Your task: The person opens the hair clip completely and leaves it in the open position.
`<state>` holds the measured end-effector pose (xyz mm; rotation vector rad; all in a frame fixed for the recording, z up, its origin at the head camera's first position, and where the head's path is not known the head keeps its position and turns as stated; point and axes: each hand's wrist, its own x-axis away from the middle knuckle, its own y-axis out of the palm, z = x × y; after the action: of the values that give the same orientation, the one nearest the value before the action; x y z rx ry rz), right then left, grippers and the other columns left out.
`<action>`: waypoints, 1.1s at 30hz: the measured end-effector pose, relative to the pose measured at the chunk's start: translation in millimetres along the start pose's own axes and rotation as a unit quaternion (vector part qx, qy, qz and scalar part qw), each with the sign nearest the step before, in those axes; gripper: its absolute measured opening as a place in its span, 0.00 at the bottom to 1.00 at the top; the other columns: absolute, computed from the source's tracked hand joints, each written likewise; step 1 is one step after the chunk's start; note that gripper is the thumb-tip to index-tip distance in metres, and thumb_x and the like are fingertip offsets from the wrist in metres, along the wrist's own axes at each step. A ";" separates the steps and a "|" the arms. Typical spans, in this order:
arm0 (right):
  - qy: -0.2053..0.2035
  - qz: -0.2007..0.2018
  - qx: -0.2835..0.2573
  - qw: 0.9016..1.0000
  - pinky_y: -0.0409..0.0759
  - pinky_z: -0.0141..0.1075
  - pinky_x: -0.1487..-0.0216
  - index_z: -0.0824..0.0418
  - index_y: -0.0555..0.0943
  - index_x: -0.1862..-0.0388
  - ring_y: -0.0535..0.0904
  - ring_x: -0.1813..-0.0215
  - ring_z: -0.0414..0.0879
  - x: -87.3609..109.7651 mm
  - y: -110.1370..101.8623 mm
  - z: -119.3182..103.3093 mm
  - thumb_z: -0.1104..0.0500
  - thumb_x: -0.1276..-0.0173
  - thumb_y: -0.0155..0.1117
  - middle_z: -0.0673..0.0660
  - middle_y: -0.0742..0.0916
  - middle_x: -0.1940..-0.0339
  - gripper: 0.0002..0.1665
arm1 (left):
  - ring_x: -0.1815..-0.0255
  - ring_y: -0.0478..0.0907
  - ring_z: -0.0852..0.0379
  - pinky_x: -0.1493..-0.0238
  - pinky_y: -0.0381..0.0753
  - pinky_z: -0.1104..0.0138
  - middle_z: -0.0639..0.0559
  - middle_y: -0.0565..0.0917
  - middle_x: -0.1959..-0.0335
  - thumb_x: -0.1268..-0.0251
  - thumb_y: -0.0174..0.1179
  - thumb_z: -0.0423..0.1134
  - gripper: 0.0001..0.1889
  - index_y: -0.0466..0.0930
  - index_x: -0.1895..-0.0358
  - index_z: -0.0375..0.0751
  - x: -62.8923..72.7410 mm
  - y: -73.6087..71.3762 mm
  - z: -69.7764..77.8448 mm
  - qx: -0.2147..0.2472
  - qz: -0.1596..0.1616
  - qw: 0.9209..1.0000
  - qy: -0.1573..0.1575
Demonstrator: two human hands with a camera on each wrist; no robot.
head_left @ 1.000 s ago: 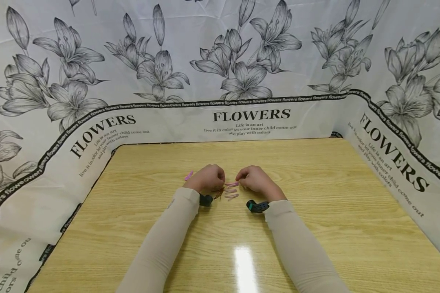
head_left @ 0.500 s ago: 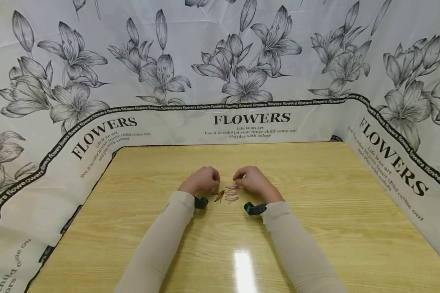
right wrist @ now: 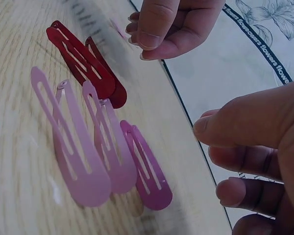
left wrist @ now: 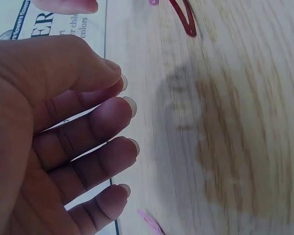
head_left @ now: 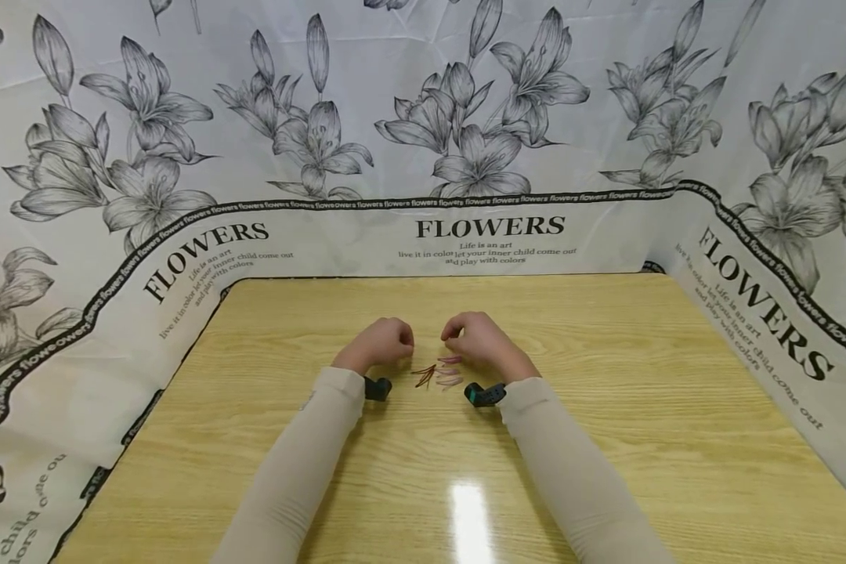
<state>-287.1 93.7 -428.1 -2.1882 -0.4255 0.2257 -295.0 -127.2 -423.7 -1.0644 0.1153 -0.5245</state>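
Note:
My left hand (head_left: 388,341) hovers over the table left of a small group of snap hair clips, fingers loosely curved, holding nothing. My right hand (head_left: 475,337) is just behind and right of the group, thumb apart from the bent fingers in the right wrist view. There, two light pink hair clips (right wrist: 90,188) and a darker pink hair clip (right wrist: 157,199) lie in a row. Two dark red hair clips (right wrist: 100,84) lie beside them, overlapping. Another pink hair clip (left wrist: 151,223) shows at the bottom of the left wrist view; my left hand hides it in the head view.
The clips lie on a wood-grain table (head_left: 423,478). A white curtain (head_left: 366,235) printed with flowers and lettering stands along its back and sides. Dark wrist straps (head_left: 485,394) sit at both sleeve cuffs.
My left hand has moved left, away from the clips, uncovering the red ones and covering the pink clip at the left. My right hand has shifted slightly left and back.

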 end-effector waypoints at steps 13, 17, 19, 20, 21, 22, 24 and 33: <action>-0.035 -0.026 0.045 0.998 0.75 0.42 0.56 0.58 0.85 0.56 0.77 0.62 0.46 -17.3 3.2 -19.7 0.59 0.33 0.62 0.52 0.85 0.60 0.10 | 0.74 0.74 0.56 0.71 0.73 0.65 0.52 0.81 0.72 0.34 0.56 0.39 0.06 0.82 0.65 0.45 14.9 -7.7 -12.9 -0.019 0.033 0.999 -0.038; -0.037 -0.029 0.057 0.997 0.76 0.43 0.54 0.58 0.85 0.55 0.78 0.60 0.47 -22.0 7.5 -23.4 0.59 0.33 0.62 0.53 0.85 0.59 0.10 | 0.74 0.74 0.55 0.71 0.72 0.65 0.51 0.81 0.72 0.34 0.57 0.39 0.05 0.82 0.65 0.44 19.0 -8.6 -17.7 -0.019 0.048 0.997 -0.051; -0.039 -0.029 0.062 0.997 0.77 0.43 0.53 0.58 0.85 0.54 0.79 0.58 0.48 -24.1 9.8 -25.0 0.59 0.33 0.62 0.53 0.85 0.59 0.10 | 0.75 0.74 0.55 0.71 0.72 0.65 0.51 0.81 0.72 0.35 0.57 0.39 0.06 0.81 0.65 0.44 20.9 -8.3 -20.4 -0.015 0.056 0.997 -0.057; -0.042 -0.028 0.063 0.997 0.77 0.44 0.52 0.58 0.85 0.54 0.79 0.58 0.48 -25.0 10.9 -25.8 0.60 0.33 0.62 0.54 0.85 0.59 0.10 | 0.75 0.74 0.55 0.72 0.72 0.65 0.51 0.81 0.72 0.35 0.57 0.39 0.06 0.81 0.65 0.44 21.8 -7.9 -22.4 -0.015 0.060 0.996 -0.061; -0.044 -0.028 0.063 0.997 0.77 0.44 0.52 0.58 0.85 0.54 0.79 0.57 0.48 -26.0 12.0 -26.6 0.60 0.33 0.62 0.54 0.85 0.59 0.10 | 0.75 0.73 0.56 0.72 0.72 0.65 0.51 0.80 0.72 0.35 0.57 0.39 0.06 0.81 0.65 0.44 22.8 -7.4 -24.5 -0.015 0.064 0.996 -0.066; -0.048 -0.028 0.064 0.996 0.77 0.44 0.51 0.58 0.84 0.54 0.79 0.56 0.49 -27.1 13.2 -27.4 0.60 0.33 0.62 0.54 0.85 0.58 0.10 | 0.76 0.73 0.56 0.73 0.71 0.65 0.51 0.80 0.73 0.35 0.57 0.40 0.06 0.81 0.65 0.44 24.0 -7.1 -26.8 -0.014 0.068 0.995 -0.073; -0.053 -0.031 0.066 0.996 0.77 0.44 0.51 0.57 0.84 0.53 0.79 0.55 0.49 -29.6 15.5 -29.1 0.60 0.33 0.62 0.55 0.85 0.57 0.11 | 0.77 0.72 0.56 0.74 0.71 0.66 0.51 0.79 0.73 0.35 0.56 0.40 0.06 0.81 0.66 0.45 26.6 -6.6 -31.7 -0.014 0.075 0.993 -0.085; -0.068 -0.037 0.088 0.993 0.77 0.44 0.49 0.56 0.84 0.51 0.78 0.54 0.49 -43.5 19.7 -39.5 0.60 0.35 0.61 0.54 0.85 0.56 0.14 | 0.73 0.75 0.55 0.69 0.73 0.64 0.50 0.83 0.67 0.33 0.57 0.42 0.08 0.82 0.63 0.43 35.8 -14.2 -49.8 -0.017 0.112 0.989 -0.097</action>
<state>-310.8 37.1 -419.5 -1.9877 -0.5407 0.3611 -285.6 -189.1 -430.4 -1.1138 0.0704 -0.2159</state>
